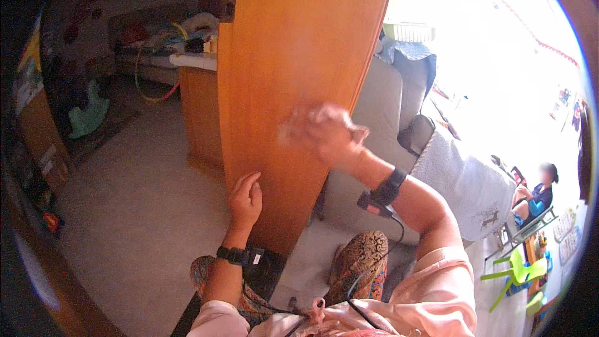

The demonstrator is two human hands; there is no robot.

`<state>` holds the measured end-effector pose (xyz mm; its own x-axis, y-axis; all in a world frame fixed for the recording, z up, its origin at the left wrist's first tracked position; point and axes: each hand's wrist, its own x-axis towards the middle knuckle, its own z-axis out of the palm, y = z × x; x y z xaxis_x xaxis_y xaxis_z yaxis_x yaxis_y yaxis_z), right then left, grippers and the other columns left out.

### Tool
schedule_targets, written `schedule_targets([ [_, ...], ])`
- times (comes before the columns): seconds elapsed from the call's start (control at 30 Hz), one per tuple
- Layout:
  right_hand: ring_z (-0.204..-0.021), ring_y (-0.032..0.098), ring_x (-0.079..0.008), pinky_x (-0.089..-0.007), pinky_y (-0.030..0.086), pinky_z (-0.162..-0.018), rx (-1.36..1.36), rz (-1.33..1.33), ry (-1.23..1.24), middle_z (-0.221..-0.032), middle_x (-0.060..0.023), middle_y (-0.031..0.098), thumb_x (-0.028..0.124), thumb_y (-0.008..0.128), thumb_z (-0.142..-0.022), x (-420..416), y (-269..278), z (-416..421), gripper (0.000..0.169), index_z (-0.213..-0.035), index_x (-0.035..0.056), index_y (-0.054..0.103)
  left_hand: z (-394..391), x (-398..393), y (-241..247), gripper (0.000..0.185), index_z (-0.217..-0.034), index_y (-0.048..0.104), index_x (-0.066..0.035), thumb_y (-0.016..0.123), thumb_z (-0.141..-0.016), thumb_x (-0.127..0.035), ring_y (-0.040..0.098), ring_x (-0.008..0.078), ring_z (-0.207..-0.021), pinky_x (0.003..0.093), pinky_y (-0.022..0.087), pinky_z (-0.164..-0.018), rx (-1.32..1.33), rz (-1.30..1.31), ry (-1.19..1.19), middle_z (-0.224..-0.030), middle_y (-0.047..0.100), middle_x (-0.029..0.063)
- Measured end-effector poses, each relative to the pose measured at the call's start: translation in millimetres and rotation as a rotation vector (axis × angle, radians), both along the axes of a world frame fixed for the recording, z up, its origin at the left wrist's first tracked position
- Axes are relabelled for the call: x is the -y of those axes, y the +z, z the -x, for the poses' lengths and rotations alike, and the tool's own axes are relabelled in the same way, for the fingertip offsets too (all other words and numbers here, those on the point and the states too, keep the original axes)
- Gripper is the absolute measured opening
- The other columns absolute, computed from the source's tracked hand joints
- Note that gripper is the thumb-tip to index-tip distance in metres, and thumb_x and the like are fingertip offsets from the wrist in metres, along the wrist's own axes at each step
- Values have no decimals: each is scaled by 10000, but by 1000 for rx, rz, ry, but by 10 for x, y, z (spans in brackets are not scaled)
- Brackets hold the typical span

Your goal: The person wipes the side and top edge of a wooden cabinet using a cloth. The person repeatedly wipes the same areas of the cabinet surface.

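Observation:
A brown wooden door (276, 51) stands in front of me, with a metal latch plate (228, 8) on its left edge. My right hand (334, 142) is at the door's face, blurred by motion. It is shut on a crumpled cloth (297, 126), whose outline is smeared. Lower down, my left hand (245, 200) is close to the door's left edge, fingers slightly curled and thumb apart, holding nothing. Whether it touches the door I cannot tell. Both wrists wear black straps, and a cable runs from the right one.
Right of the door is a grey sofa (374, 98) with a light cover (468, 182). Beyond it a person (536, 196) sits on a chair, near a green child's chair (517, 267). At left, a wooden cabinet (201, 117) stands behind the door, near a hoop (159, 99).

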<state>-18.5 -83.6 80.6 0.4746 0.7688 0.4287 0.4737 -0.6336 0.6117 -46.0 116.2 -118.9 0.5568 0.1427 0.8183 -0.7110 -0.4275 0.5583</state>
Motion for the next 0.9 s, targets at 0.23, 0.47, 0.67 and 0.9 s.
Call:
schedule_targets([
  [0.23,-1059,505,-265,-438,384,-872,374,-430,284,-1108,-91,561,182,562,-784,136,761,37,319,-1097,127,563,-38,-19,-33,198,-963,586,0,499,-787,-28,564,323,-904,374,453,-783,-10,-86,-25,-960,595,163],
  [0.47,-952,502,-271,-382,403,-825,604,-916,407,-1071,-81,548,90,536,-757,42,1574,8,324,-1078,127,569,-82,28,-72,201,-972,586,2,494,-799,-41,567,314,-905,366,453,-792,-58,-107,-20,-962,598,161],
  [0.67,-1100,419,-339,-428,320,-950,286,-903,324,-1159,-140,518,-32,456,-716,88,61,176,429,-1133,43,526,-92,52,-139,204,-976,588,-2,502,-796,-45,577,298,-892,357,461,-778,-82,-77,-55,-969,597,158],
  [0.9,-1132,385,-365,-449,316,-952,485,-921,320,-1226,-198,425,81,442,-795,26,717,-21,469,-1263,81,402,-95,98,-74,220,-998,586,-23,504,-795,-45,585,275,-873,338,472,-751,-117,-100,-56,-975,595,152],
])
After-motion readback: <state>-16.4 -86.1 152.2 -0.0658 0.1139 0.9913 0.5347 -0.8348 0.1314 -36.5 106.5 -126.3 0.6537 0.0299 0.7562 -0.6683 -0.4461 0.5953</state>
